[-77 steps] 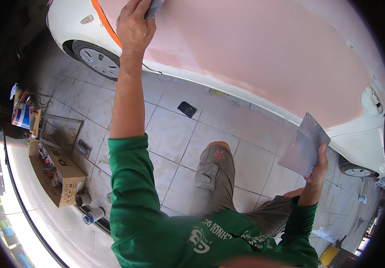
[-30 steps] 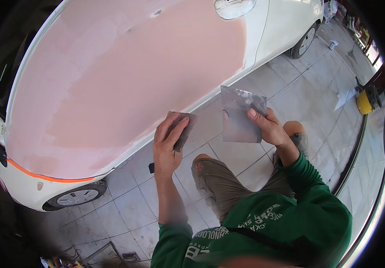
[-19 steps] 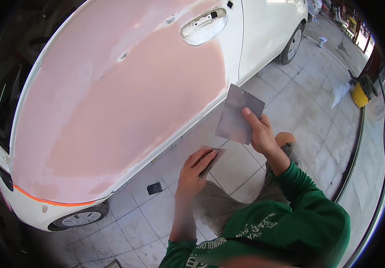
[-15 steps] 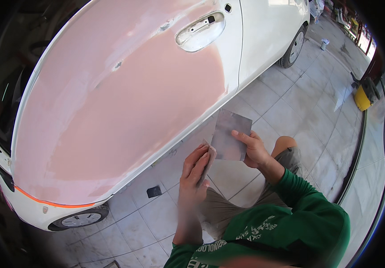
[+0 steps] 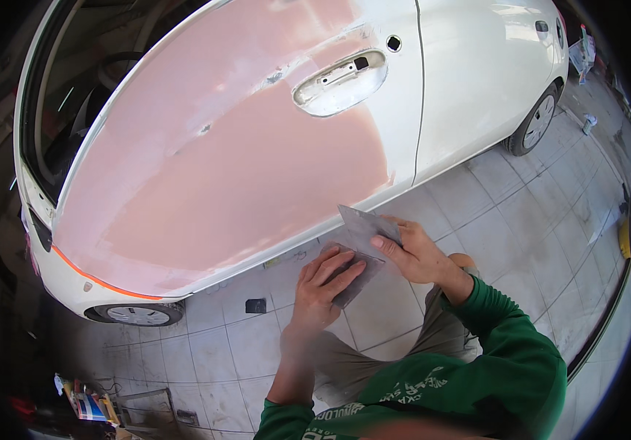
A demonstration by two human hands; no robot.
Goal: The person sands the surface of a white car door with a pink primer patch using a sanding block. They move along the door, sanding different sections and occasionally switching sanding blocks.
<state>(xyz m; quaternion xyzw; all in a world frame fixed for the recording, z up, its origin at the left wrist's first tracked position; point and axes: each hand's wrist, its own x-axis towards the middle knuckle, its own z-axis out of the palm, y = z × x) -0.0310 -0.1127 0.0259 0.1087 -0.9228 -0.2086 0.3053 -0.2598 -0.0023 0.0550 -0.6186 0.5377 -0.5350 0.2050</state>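
Note:
My left hand (image 5: 323, 286) is closed on a small dark grey flat pad (image 5: 353, 290), apparently a block or folded abrasive sheet, fingers lying over its face. Just above and to the right, my right hand (image 5: 418, 253) grips a larger thin grey sheet (image 5: 361, 221) with the thumb on top, tilted over the pad; whether the two pieces touch I cannot tell. Both hands are below the car door (image 5: 242, 176), which is coated in pink filler or primer with white edges, a bare handle recess (image 5: 337, 94) and an orange strip along its front edge.
The white rear body (image 5: 484, 88) and wheels (image 5: 139, 317) flank the door. On the tiled floor (image 5: 235, 363) lie a black square piece (image 5: 255, 305) and a white can (image 5: 589, 126). Tools and papers (image 5: 85, 403) are at lower left, a yellow container (image 5: 623, 238) at far right.
My left hand has come down from high on the panel and met my right hand below the door. The sheet in my right hand has tilted toward the pad. The view has turned.

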